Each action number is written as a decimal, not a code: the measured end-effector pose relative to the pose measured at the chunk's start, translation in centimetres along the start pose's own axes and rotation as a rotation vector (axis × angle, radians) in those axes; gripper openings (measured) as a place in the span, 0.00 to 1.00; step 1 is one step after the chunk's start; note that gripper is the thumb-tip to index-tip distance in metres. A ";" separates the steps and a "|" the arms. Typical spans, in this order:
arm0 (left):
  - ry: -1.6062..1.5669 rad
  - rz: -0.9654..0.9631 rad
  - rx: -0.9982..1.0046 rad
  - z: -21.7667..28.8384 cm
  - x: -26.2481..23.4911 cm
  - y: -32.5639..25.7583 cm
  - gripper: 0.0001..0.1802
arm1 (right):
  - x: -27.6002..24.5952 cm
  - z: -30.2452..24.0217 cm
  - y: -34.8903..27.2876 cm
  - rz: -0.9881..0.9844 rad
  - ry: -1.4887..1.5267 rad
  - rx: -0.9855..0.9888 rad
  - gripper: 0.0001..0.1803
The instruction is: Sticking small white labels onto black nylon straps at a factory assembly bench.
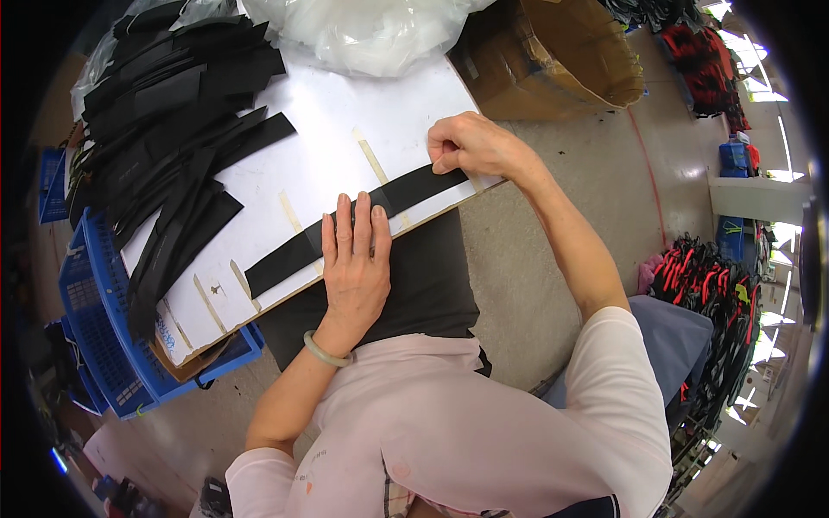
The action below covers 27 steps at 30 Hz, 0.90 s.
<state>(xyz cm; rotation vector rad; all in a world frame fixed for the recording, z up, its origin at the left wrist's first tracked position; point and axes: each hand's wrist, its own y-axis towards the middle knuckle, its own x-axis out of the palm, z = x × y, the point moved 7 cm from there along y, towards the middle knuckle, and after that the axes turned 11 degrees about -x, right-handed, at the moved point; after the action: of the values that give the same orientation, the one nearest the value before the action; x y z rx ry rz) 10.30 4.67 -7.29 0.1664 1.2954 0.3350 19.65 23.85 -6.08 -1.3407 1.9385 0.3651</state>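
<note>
A long black fabric strip (406, 192) lies along the near edge of a white board (345, 121). My left hand (354, 259) presses flat on the strip's middle, fingers spread slightly, with a pale green bangle on the wrist. My right hand (471, 145) pinches the strip's right end near the board's corner. Strips of tan tape (373, 160) mark the board beside the strip.
A heap of black fabric strips (168, 112) covers the board's left side. Clear plastic bags (363, 30) lie at the back. A blue plastic crate (95, 319) sits under the board's left end. A cardboard drum (561, 60) stands on the floor; red-and-black items (708, 276) pile at right.
</note>
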 end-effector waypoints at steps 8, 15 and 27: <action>-0.006 -0.004 -0.025 -1.0 -0.5 0.0 0.33 | -0.1 -0.9 1.1 0.036 -0.025 -0.093 0.06; -0.086 0.060 0.036 0.2 -0.6 0.2 0.25 | -0.9 0.4 -0.8 0.044 0.035 0.014 0.02; -0.394 0.052 -0.033 -5.5 -6.7 0.6 0.21 | -0.5 -0.8 -0.7 0.148 0.304 0.134 0.07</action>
<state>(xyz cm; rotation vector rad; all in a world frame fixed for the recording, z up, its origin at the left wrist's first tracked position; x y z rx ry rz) 3.35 2.65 -2.44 0.2267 0.8969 0.3477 19.99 23.42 -5.06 -1.2249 2.2772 0.1018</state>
